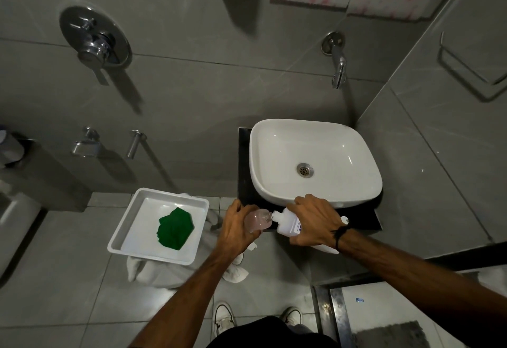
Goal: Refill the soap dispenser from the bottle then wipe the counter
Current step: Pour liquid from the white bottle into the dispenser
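My left hand (237,231) grips a small clear soap dispenser (258,220) with pinkish liquid inside, its top off. My right hand (312,223) holds a white refill bottle (288,224) tipped sideways, its neck touching the dispenser's mouth. Both sit at the front edge of the black counter (244,183). A green cloth (174,228) lies crumpled in a white tray (129,228) to the left.
A white basin (315,142) stands on the counter with a wall tap (338,69) above it. The tray rests on a white stool. Shower valve (94,42) on the left wall, a towel rail (466,65) on the right wall, my shoes below.
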`<state>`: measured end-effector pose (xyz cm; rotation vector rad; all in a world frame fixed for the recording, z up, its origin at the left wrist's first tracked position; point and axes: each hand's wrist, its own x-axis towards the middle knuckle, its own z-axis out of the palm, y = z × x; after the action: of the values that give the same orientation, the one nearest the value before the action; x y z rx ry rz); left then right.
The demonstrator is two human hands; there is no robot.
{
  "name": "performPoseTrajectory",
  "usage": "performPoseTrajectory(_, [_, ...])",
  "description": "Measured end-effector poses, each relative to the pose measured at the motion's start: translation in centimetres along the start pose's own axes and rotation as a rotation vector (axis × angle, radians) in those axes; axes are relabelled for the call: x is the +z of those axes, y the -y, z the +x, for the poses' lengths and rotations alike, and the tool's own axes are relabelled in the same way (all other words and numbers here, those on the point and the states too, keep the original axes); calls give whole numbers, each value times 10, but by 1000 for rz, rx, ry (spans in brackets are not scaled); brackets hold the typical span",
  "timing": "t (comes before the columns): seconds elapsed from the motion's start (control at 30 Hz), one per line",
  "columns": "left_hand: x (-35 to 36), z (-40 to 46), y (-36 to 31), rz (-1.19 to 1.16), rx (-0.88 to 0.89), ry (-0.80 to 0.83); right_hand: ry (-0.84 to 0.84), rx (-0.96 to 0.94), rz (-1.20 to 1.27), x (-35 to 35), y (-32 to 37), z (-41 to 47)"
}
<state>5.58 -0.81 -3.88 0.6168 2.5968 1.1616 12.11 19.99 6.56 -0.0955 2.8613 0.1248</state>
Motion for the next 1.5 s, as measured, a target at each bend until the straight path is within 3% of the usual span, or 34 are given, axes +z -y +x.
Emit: performPoseTrajectory(1.5, [4, 6, -6, -36, -40, 18, 11, -34, -32, -10, -2, 4])
